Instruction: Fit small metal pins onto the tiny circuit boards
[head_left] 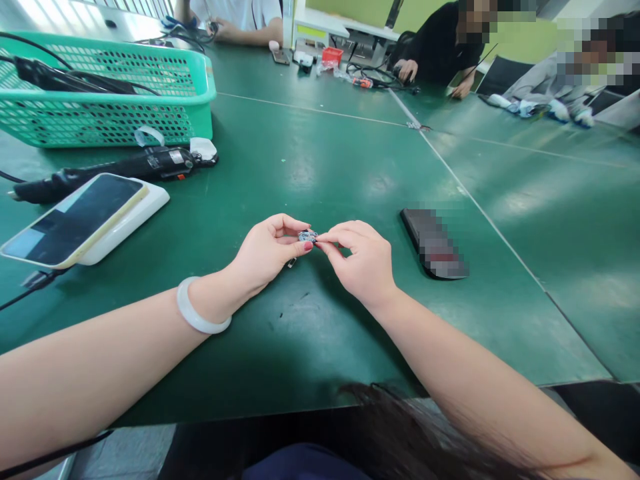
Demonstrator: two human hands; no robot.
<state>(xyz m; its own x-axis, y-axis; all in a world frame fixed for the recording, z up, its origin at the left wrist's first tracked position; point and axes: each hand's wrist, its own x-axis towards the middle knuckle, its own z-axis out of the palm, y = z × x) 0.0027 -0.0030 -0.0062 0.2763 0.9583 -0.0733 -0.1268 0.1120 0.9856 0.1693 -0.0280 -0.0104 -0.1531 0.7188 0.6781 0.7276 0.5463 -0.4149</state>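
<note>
A small part (pixel 307 236), grey-blue and dark like a little circuit board, is pinched between the thumb and fingers of my left hand (pixel 265 257), which wears a white bangle (pixel 193 307) at the wrist. From the other side my right hand (pixel 361 259) touches the part's right edge, thumb and index finger pressed together. Whether those fingertips hold a separate tiny piece is too small to tell. A small metallic bit (pixel 292 263) shows just under my left thumb. Both hands are above the green table (pixel 320 360).
Left: a green basket (pixel 200 93) with black cables, a black tool (pixel 150 163), and a phone (pixel 80 217) on a white box (pixel 155 198). Right: a dark case (pixel 433 247). Across the table, people sit near cables and a red box (pixel 332 55).
</note>
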